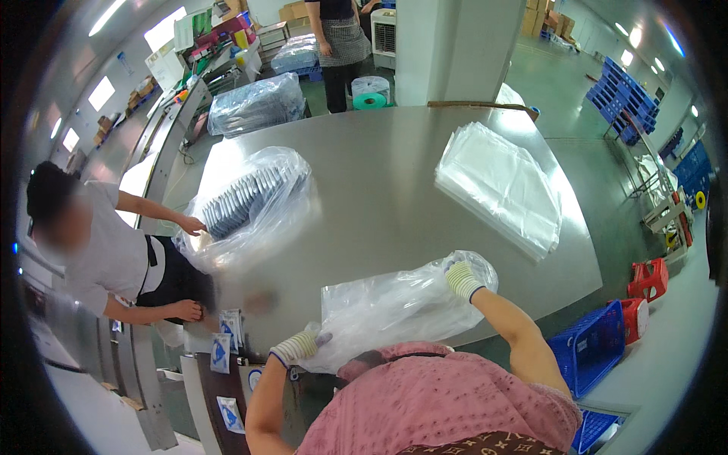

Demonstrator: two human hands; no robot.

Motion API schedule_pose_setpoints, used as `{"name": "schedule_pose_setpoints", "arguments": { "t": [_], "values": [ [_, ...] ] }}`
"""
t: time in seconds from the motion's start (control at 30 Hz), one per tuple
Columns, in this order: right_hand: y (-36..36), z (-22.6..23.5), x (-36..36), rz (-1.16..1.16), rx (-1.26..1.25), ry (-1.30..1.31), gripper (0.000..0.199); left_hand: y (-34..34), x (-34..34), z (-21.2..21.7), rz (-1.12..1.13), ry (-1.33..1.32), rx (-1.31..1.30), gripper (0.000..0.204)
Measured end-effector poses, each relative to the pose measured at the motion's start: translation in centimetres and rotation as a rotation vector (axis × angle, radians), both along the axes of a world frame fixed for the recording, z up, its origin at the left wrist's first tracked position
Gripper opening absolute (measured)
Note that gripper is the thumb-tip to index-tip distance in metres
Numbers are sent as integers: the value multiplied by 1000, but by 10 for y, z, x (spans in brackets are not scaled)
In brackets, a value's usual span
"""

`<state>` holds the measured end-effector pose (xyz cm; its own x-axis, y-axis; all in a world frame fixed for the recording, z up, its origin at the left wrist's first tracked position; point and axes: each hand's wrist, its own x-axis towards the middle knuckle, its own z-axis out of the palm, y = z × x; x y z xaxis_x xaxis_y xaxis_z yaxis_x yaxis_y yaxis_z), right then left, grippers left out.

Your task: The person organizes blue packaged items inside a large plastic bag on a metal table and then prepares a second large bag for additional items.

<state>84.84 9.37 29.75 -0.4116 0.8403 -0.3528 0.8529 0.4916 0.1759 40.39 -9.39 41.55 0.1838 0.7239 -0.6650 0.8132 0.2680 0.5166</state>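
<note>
A large clear plastic bag [387, 303] lies spread across the near side of the metal table, in front of my body. My left hand [296, 348], in a striped knit glove, grips the bag at its near left corner. At the bag's right end, my right hand [461, 279] wears a matching glove and has its fingers closed on the plastic near the rounded edge. A stack of flat clear bags [500, 186] rests at the table's far right. Toward the far left, another clear bag [292, 178] surrounds a row of silvery packets [254, 199].
The metal table [364, 174] has a curved right edge. At the left, a co-worker [114, 250] reaches to the filled bag. Small white-and-blue packets [220, 353] sit on a conveyor at lower left. A blue crate [588, 349] and red stools [647, 279] stand at right.
</note>
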Motion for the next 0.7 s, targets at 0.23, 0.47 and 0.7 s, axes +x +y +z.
{"name": "schedule_pose_setpoints", "arguments": {
  "t": [0.23,0.47,0.7],
  "values": [
    [34,73,52,-514,-532,1115,23,17,31,62,-248,423,355,99],
    [22,173,69,-685,-877,950,25,42,-65,21,89,546,656,39],
    [37,50,109,-555,-806,481,48,53,-88,-61,1062,-772,345,40]
  ]
}}
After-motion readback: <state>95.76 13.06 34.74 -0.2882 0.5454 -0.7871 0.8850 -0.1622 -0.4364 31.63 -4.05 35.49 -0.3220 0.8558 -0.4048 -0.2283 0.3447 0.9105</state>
